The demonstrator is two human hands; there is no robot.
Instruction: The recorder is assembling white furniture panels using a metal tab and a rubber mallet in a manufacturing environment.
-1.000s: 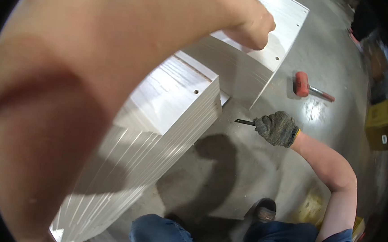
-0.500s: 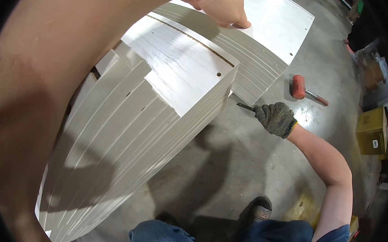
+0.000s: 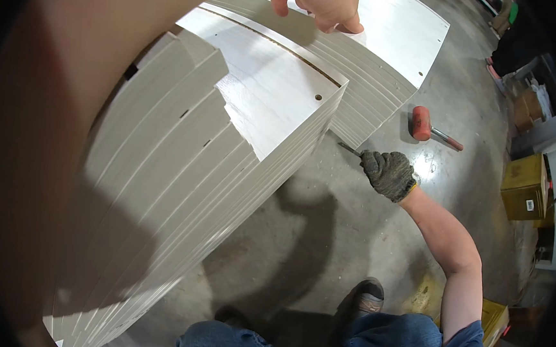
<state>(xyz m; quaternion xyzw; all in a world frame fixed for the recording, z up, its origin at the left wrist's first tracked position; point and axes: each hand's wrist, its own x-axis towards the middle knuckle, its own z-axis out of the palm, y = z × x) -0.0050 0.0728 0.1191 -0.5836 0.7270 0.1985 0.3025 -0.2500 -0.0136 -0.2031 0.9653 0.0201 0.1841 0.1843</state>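
My bare left hand reaches over the far stack of panels, its fingers curled and fingertips down at the top panel's near edge. A small pale patch shows by the fingertips; what they pinch, if anything, cannot be made out. My right hand, in a dark grey knit glove, is closed around a slim dark knife-like tool. Its tip points left, toward the lower corner of the far stack. Closer to me stands another stack of white-faced panels, with a groove and a round hole in its top board.
A red-headed mallet lies on the concrete floor beyond my right hand. Yellow boxes and other cartons line the right side. Another person's dark-clothed legs stand at the far right. My shoe is below.
The view has shifted slightly. My left hand stays at the far panel's edge, its fingers showing more fully. My right hand still holds the tool, now tilted more steeply near the stack's corner.
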